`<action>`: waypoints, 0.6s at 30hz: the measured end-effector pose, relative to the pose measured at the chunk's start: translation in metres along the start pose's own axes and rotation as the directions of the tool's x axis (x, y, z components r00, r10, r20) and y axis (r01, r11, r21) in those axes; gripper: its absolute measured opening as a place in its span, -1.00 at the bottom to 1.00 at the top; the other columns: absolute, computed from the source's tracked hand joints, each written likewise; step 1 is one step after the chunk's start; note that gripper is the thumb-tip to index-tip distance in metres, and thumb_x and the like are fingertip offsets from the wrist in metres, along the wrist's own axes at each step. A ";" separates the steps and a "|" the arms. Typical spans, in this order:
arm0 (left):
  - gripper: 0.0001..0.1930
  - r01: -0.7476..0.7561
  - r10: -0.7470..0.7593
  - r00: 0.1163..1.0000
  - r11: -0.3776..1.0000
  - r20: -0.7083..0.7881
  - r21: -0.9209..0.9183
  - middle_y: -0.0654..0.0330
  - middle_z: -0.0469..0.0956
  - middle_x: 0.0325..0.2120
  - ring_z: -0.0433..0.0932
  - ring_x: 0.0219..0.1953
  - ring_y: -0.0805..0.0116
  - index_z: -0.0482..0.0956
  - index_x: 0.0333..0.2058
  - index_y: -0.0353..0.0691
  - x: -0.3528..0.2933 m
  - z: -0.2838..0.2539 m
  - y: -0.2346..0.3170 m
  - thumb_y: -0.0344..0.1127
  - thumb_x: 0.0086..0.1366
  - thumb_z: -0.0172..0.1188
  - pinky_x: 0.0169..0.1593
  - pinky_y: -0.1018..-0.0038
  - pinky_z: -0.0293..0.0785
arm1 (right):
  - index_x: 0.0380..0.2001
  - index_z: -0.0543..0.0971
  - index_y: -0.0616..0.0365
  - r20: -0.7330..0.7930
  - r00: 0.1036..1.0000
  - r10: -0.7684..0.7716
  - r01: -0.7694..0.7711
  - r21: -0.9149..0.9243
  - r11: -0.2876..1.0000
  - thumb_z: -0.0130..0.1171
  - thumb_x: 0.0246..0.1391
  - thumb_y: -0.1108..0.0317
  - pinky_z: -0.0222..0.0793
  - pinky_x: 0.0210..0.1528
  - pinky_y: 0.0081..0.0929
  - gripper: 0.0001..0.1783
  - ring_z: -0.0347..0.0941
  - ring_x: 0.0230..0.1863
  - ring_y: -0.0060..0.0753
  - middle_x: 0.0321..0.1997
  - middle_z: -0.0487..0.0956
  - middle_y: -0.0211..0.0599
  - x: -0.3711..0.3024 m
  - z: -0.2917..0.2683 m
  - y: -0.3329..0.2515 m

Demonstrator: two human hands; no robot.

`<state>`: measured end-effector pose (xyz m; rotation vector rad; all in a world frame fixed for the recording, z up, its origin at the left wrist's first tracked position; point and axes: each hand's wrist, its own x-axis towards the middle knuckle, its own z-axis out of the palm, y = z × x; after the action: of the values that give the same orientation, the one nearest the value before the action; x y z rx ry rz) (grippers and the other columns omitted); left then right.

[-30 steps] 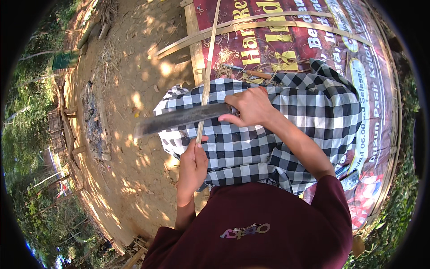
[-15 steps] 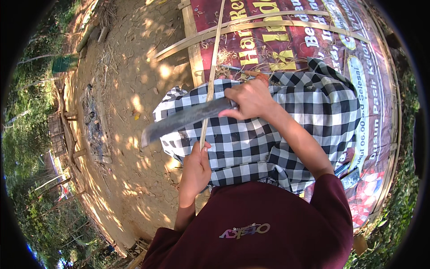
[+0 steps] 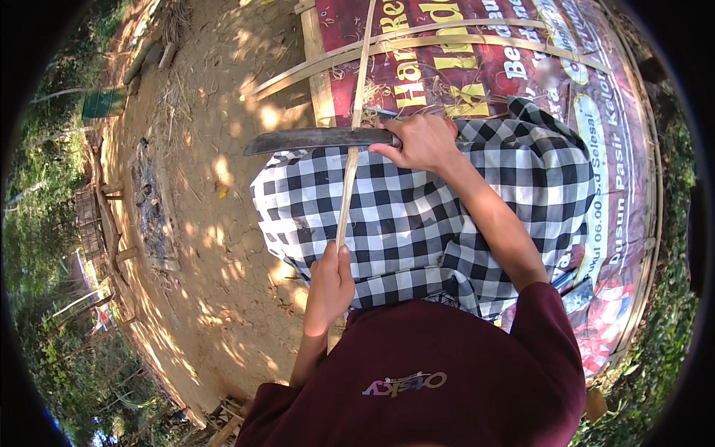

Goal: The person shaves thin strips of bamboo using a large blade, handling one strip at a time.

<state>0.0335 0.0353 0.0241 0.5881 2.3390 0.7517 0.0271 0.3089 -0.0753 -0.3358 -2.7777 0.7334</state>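
- Head view: you sit outdoors on bare sandy earth (image 3: 216, 246), with spots of sunlight and shadow on it. Green plants stand around the edge of the picture.
- Your lap is covered by a black-and-white checked cloth (image 3: 417, 223). Behind it, a large red printed banner (image 3: 477, 67) lies flat on the ground, with long bamboo slats (image 3: 417, 41) laid across it.
- Your left hand (image 3: 328, 287) is closed around the near end of a thin bamboo strip (image 3: 351, 171), thumb pressed on top. The strip runs from this hand away from you, over the cloth and onto the banner.
- Your right hand (image 3: 421, 141) is wrapped tight on the handle of a long dark blade (image 3: 316, 139). The blade lies crosswise to your left and touches the strip where they cross.
- At the far left, low wooden frames (image 3: 100, 223) stand beside the earth.
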 end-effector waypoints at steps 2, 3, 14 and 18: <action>-0.77 0.025 -0.025 1.000 1.000 0.019 -0.002 -0.14 0.31 -0.75 0.34 -0.68 -0.18 0.24 -0.41 -0.36 0.001 -0.001 0.003 -0.34 0.43 -0.14 -0.58 0.15 0.15 | -0.54 0.60 0.08 -0.142 0.983 -0.120 0.123 0.019 0.992 0.01 -0.02 -0.42 0.38 -0.59 -0.26 -0.30 0.48 -0.66 -0.10 -0.70 0.52 -0.23 -0.003 0.003 -0.001; -0.77 0.018 -0.018 1.000 1.000 0.022 0.000 -0.13 0.30 -0.75 0.34 -0.68 -0.18 0.24 -0.41 -0.36 0.001 0.000 0.003 -0.34 0.43 -0.14 -0.58 0.15 0.16 | -0.59 0.58 0.10 -0.201 0.964 -0.175 0.184 0.026 0.983 -0.01 -0.02 -0.43 0.38 -0.61 -0.28 -0.27 0.49 -0.67 -0.09 -0.71 0.52 -0.19 -0.008 0.003 -0.006; -0.76 -0.065 0.065 0.998 0.998 0.006 0.014 -0.10 0.30 -0.79 0.34 -0.73 -0.14 0.23 -0.44 -0.36 0.005 0.009 0.012 -0.35 0.42 -0.12 -0.60 0.16 0.16 | -0.56 0.60 0.12 -0.045 0.996 -0.073 0.074 0.022 0.997 0.02 0.02 -0.36 0.45 -0.50 -0.20 -0.32 0.52 -0.62 -0.05 -0.73 0.51 -0.17 -0.002 -0.005 0.006; -0.77 -0.070 0.070 0.998 0.997 0.009 0.023 -0.12 0.31 -0.78 0.37 -0.71 -0.16 0.24 -0.41 -0.37 0.002 0.017 0.007 -0.36 0.42 -0.12 -0.60 0.15 0.16 | -0.60 0.56 0.04 -0.044 0.917 -0.397 0.398 0.040 0.916 0.04 -0.05 -0.42 0.43 -0.52 -0.21 -0.32 0.51 -0.62 -0.04 -0.76 0.47 -0.20 -0.015 0.000 0.000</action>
<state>0.0452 0.0478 0.0168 0.6847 2.3329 0.7537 0.0417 0.3049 -0.0778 0.2227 -2.6602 0.6793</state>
